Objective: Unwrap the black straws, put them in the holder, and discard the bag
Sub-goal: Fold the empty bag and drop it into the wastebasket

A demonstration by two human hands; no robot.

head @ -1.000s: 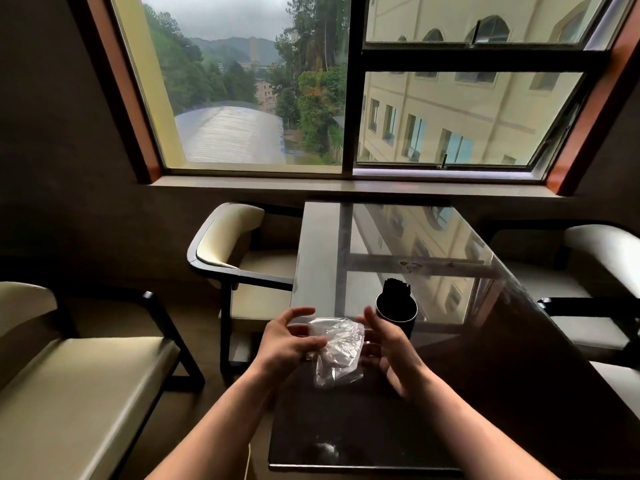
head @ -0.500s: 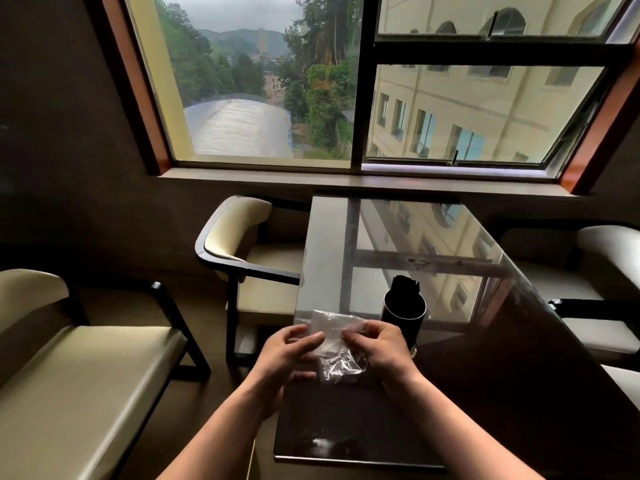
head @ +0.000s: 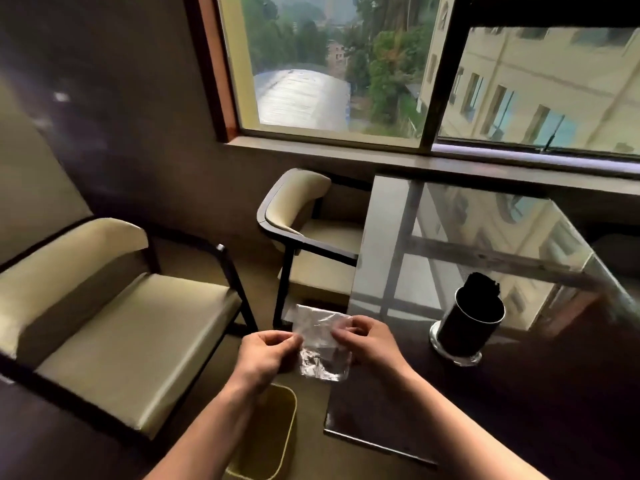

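A crumpled clear plastic bag (head: 320,342) hangs between my two hands, off the table's left edge. My left hand (head: 265,356) pinches its left side and my right hand (head: 363,342) pinches its upper right part. The black cylindrical holder (head: 465,327) stands on the dark glossy table (head: 519,403) to the right of my hands, with black straws (head: 481,284) sticking out of its top. A yellowish waste bin (head: 266,441) sits on the floor below my left forearm, partly hidden by it.
Two cream-cushioned chairs with dark frames stand left of the table, one close (head: 114,317) and one by the window (head: 311,230). A large window (head: 346,71) and its sill run along the far wall.
My view has swung left and down, and the bin has come into sight. Both hands have carried the bag left past the table's edge, away from the holder.
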